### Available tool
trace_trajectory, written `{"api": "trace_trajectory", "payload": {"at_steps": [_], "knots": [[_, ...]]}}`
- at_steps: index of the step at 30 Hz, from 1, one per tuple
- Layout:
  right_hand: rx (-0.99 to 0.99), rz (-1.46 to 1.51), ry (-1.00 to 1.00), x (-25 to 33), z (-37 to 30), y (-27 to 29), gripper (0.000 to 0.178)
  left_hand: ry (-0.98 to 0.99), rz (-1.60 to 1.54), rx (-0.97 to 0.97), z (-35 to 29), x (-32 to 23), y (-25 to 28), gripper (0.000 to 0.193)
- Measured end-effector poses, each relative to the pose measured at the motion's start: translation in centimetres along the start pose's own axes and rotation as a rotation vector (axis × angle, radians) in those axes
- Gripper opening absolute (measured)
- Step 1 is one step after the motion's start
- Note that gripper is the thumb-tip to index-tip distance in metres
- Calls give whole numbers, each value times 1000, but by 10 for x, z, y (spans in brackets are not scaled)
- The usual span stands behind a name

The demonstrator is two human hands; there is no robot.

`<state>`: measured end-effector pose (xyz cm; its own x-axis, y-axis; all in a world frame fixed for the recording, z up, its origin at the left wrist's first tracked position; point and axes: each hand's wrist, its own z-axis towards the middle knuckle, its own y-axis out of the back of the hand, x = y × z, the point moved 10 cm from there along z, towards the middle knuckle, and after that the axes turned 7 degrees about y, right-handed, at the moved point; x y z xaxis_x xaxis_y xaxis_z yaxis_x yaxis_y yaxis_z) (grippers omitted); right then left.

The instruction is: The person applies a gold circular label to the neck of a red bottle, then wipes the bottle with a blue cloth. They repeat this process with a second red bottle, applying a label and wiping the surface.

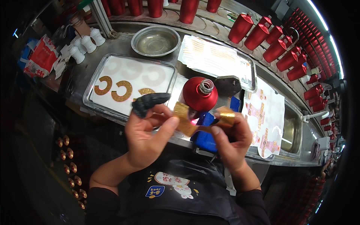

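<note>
A curved gold decal point(182, 119) is stretched between my two hands, in front of a red bottle point(198, 98) with a bare threaded neck. My left hand point(146, 133), its index finger in a black finger cot point(148, 104), pinches the decal's left end between thumb and fingers. At the other end, my right hand point(235, 139) grips it, and the gold strip curls up over the fingers. The bottle leans on a support with blue pads point(205, 139). Left of it, several C-shaped gold decals point(122, 91) lie on white paper in a metal tray point(96, 77).
A metal basin point(155, 42) stands behind the tray. Beyond the bottle are a stack of paper sheets point(210, 54) and, to the right, a patterned decal sheet point(264, 112) beside a sink point(290, 131). Red bottles point(240, 28) line the back conveyor. White bottles point(88, 44) stand at left.
</note>
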<state>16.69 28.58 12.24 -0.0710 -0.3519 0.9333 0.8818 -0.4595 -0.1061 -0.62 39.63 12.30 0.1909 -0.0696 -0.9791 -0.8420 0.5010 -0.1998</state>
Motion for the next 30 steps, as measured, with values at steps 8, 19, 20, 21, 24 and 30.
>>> {"api": "trace_trajectory", "payload": {"at_steps": [8,19,20,21,24,30], "knots": [[299,-266,-54,-31,80,27,29,49,-30,-41,27,48,-25,35],[190,3,-222,-74,60,18,66,188,-157,198,50,68,-38,67],[197,-7,-200,-71,59,18,70,196,-199,180,50,69,-37,66],[207,-41,-205,-72,59,17,70,175,-236,186,50,67,-36,65],[218,-86,-208,-71,64,15,78,183,-310,189,53,69,-33,63],[119,156,-439,-95,72,17,80,255,-330,162,71,76,-25,60]]}}
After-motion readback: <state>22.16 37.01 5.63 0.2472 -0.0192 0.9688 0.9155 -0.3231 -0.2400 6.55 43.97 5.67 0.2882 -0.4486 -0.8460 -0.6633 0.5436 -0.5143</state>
